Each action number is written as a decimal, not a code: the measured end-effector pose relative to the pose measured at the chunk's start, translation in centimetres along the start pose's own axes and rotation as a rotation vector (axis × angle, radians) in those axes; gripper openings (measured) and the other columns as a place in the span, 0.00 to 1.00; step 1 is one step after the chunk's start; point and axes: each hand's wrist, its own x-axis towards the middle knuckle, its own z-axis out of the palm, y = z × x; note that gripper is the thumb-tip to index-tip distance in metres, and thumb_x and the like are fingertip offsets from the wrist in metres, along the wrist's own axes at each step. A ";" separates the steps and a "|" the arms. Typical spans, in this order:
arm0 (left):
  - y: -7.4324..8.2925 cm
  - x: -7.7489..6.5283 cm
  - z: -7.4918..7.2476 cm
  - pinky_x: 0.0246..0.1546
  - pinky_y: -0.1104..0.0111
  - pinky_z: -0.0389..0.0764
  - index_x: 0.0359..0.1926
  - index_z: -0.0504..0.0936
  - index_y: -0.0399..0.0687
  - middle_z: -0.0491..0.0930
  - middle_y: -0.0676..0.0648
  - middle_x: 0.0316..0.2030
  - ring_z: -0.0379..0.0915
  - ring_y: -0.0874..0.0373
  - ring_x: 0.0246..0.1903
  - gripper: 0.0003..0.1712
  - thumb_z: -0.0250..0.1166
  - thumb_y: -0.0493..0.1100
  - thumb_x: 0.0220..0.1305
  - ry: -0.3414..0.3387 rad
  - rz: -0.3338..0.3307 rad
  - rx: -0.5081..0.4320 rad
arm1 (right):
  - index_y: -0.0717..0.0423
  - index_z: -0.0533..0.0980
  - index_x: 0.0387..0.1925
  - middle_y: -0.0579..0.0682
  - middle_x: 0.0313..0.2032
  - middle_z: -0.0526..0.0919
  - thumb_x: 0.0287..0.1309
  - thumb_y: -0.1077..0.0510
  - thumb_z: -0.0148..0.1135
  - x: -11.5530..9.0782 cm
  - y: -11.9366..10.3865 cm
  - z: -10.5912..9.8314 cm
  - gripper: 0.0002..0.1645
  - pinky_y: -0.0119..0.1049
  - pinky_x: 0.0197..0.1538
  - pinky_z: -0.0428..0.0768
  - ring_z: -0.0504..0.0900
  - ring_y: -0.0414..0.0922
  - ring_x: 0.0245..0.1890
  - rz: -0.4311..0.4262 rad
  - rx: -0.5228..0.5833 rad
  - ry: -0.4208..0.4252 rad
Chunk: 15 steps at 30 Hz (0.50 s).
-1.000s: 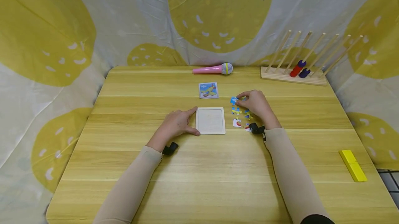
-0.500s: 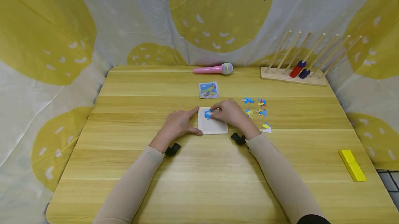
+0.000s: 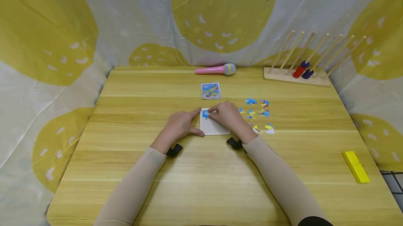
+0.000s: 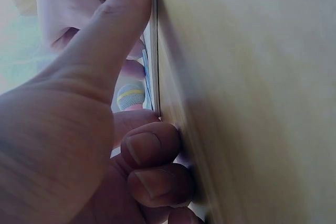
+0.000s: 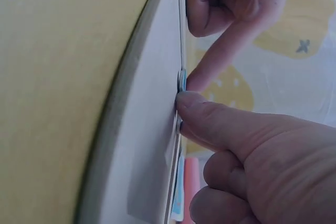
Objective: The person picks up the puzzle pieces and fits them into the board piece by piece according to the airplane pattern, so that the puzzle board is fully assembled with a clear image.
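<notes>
Right hand [image 3: 230, 115] pinches a blue-and-white piece [image 3: 205, 114] between thumb and forefinger, at far left corner of the tray [image 3: 215, 127]. Left hand [image 3: 179, 125]: thumb and forefinger spread wide, touching the tray's left corners; other fingers curled. Loose pieces [image 3: 251, 113] right of tray. Card [image 3: 211, 91] beyond it, printed with a yellow plane. Dark marking [image 3: 272, 149] on right sleeve [image 3: 283, 180], too small to read.
</notes>
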 end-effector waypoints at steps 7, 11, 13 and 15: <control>0.1 0.0 -0.2 0.29 0.63 0.69 0.82 0.65 0.61 0.89 0.38 0.43 0.74 0.51 0.29 0.65 0.78 0.77 0.46 -0.010 -0.013 -0.010 | 0.44 0.90 0.54 0.46 0.25 0.85 0.68 0.44 0.72 -0.1 0.7 -0.7 0.18 0.35 0.34 0.71 0.75 0.42 0.27 0.035 0.122 0.005; 0.2 0.0 -0.3 0.28 0.63 0.67 0.82 0.65 0.61 0.87 0.40 0.36 0.70 0.52 0.28 0.66 0.79 0.76 0.45 -0.015 -0.019 -0.019 | 0.48 0.88 0.57 0.45 0.20 0.74 0.66 0.46 0.74 -0.8 3.2 -3.9 0.22 0.34 0.28 0.66 0.67 0.40 0.21 0.123 0.272 0.060; 0.3 0.0 -0.3 0.28 0.64 0.66 0.82 0.65 0.61 0.85 0.42 0.33 0.69 0.52 0.27 0.66 0.79 0.76 0.44 -0.016 -0.021 -0.021 | 0.51 0.87 0.59 0.44 0.18 0.72 0.65 0.48 0.75 -1.5 5.4 -5.8 0.24 0.35 0.26 0.64 0.64 0.41 0.20 0.170 0.343 0.105; 0.3 0.0 -0.3 0.28 0.64 0.65 0.82 0.65 0.62 0.83 0.43 0.29 0.67 0.53 0.27 0.67 0.79 0.76 0.44 -0.017 -0.022 -0.018 | 0.52 0.85 0.61 0.43 0.17 0.69 0.65 0.48 0.75 -2.3 8.1 -7.2 0.26 0.35 0.25 0.64 0.62 0.40 0.18 0.221 0.394 0.137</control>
